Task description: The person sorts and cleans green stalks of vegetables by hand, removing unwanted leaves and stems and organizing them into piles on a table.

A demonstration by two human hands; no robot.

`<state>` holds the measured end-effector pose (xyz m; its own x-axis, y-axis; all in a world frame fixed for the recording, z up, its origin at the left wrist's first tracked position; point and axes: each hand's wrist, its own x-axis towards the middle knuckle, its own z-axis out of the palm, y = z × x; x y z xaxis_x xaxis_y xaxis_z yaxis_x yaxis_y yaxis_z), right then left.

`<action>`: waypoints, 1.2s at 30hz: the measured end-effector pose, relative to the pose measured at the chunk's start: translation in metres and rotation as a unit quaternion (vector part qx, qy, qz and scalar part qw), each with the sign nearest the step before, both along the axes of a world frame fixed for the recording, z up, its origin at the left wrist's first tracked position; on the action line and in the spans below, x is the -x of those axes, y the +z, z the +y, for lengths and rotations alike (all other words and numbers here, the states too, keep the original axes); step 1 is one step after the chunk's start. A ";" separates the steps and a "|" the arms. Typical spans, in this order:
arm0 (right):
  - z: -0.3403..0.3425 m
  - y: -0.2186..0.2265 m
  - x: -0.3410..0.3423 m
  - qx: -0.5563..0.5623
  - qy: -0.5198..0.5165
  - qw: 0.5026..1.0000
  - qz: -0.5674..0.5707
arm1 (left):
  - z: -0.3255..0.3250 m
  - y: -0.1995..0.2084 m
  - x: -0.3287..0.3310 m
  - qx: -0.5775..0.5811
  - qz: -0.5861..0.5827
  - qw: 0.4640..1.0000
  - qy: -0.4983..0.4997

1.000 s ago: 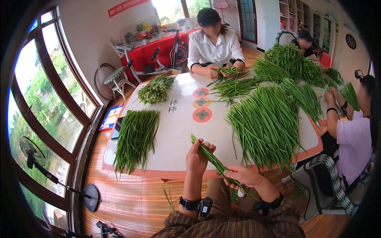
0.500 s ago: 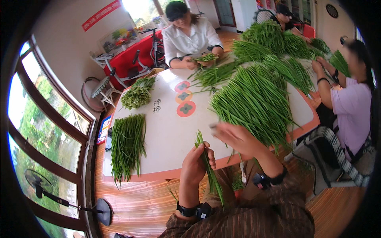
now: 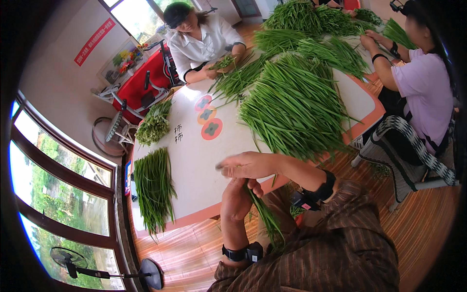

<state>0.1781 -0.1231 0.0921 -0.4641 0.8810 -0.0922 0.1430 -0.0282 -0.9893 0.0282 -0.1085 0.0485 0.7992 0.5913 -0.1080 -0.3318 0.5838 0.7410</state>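
Note:
My left hand (image 3: pixel 236 200) is closed around a small bunch of garlic chives (image 3: pixel 267 219), whose leaf ends hang down to the right over my lap. Across the top of that hand lies my right hand (image 3: pixel 250 164), pointing left with its fingertips smeared by motion. It hides the upper end of the bunch, so whether its fingers grip anything does not show. To the right of my hands spreads a large heap of chives (image 3: pixel 296 107) on the white table (image 3: pixel 194 160). A neat bundle of chives (image 3: pixel 153 190) lies at the table's left edge.
Another bundle with pale ends (image 3: pixel 154 124) lies farther back on the left. Across the table a person in white (image 3: pixel 204 44) handles greens; a person in lilac (image 3: pixel 418 92) works at the right. More chives (image 3: pixel 296 19) are piled at the far end. A chair (image 3: pixel 404 155) stands right.
My right hand has moved left, from beside the heap to over the top of the bunch in my left hand. The view has shifted, so the table sits higher and farther left.

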 end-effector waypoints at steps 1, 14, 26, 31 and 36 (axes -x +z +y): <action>-0.006 -0.003 0.004 -0.061 -0.092 0.994 0.010 | 0.003 0.001 0.001 0.010 -0.008 0.999 0.033; -0.054 -0.072 0.003 -0.056 -0.124 0.982 0.129 | 0.025 -0.008 0.025 0.102 -0.120 0.977 0.144; -0.076 -0.054 0.034 -0.394 -0.279 0.852 -0.204 | 0.020 -0.012 0.019 0.124 -0.147 0.959 0.206; -0.075 -0.059 0.038 -0.387 -0.296 0.833 -0.262 | 0.021 -0.014 0.024 0.111 -0.156 0.961 0.197; -0.071 -0.055 0.041 -0.367 -0.302 0.846 -0.242 | 0.017 -0.016 0.020 0.125 -0.162 0.961 0.187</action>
<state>0.1376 -0.1944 0.0371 0.0271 0.8462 0.5321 0.7146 0.3558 -0.6023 0.0087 -0.0913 0.0327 0.5510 0.8319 -0.0666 -0.7425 0.5251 0.4159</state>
